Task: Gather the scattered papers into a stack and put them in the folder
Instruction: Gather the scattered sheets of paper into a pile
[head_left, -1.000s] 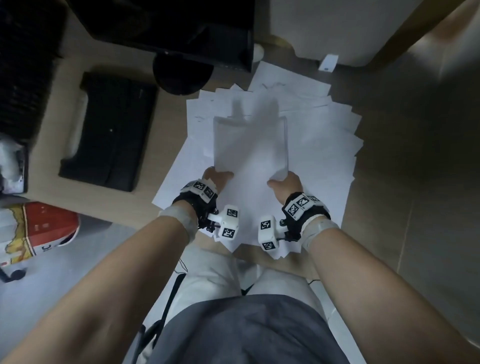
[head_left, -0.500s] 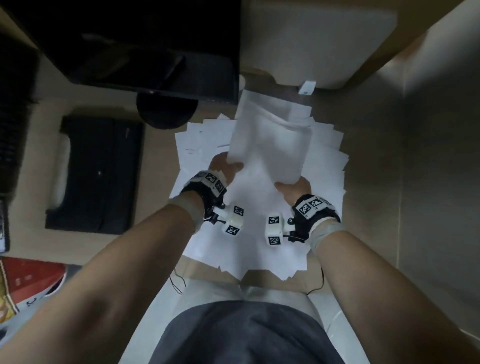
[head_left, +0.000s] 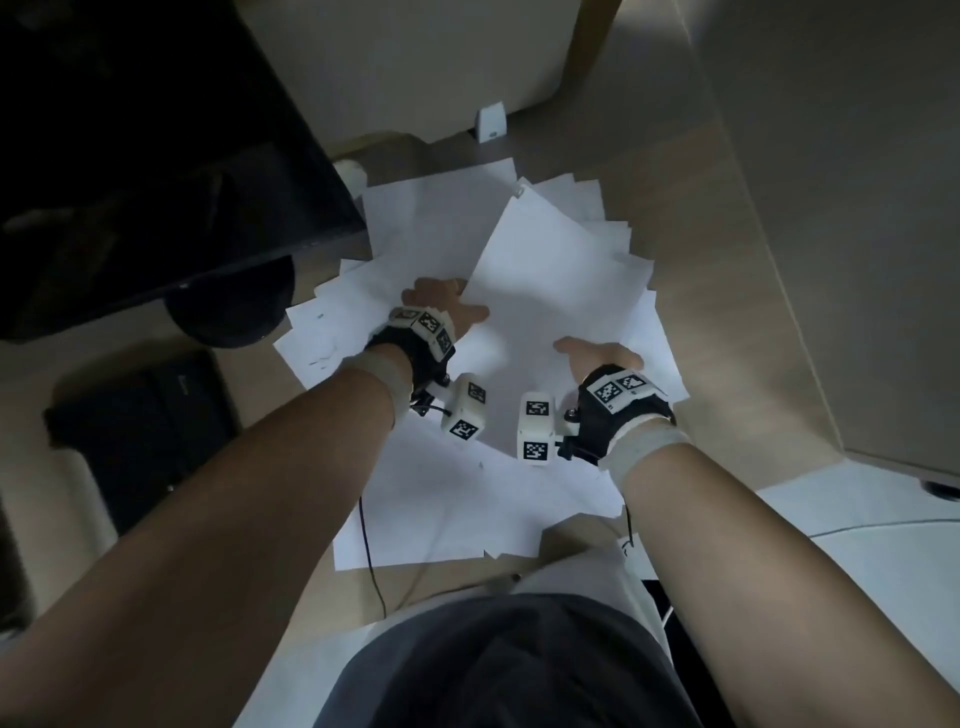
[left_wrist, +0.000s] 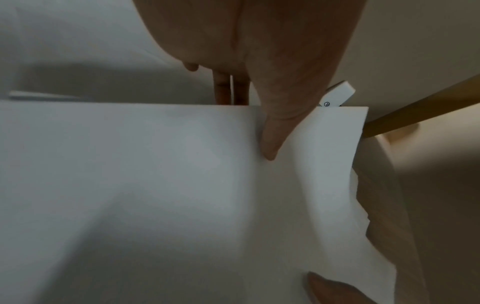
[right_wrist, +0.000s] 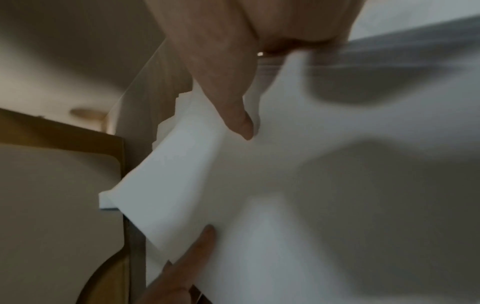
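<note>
On the wooden desk (head_left: 727, 291), seen from the head camera, white papers (head_left: 431, 499) lie fanned out in a loose heap, and both hands are on one lifted bundle of sheets (head_left: 561, 270) tilted above the rest. The left hand (head_left: 441, 306) pinches the bundle's near-left edge, thumb on top; the right hand (head_left: 597, 356) takes the near-right edge, thumb stretched across the paper. Square black-and-white marker tags sit on both wrist bands (head_left: 621, 389), with no readable writing on them. A dark monitor (head_left: 156, 156) on its round base stands to the left, a black case (head_left: 140, 431) lies nearer the person, and a small white block (head_left: 491, 122) sits at the back; no folder can be picked out for certain. Over to the left wrist view: thumb (left_wrist: 275, 131) pressed flat on the top sheet (left_wrist: 155, 185), fingers (left_wrist: 223, 88) tucked behind the edge, a firm pinch. On the right wrist view, blurred, the thumb (right_wrist: 233, 107) lies on the paper (right_wrist: 259, 185) and the opposite hand's finger (right_wrist: 200, 246) is touching the lower edge. No print or brand shows on any sheet.
</note>
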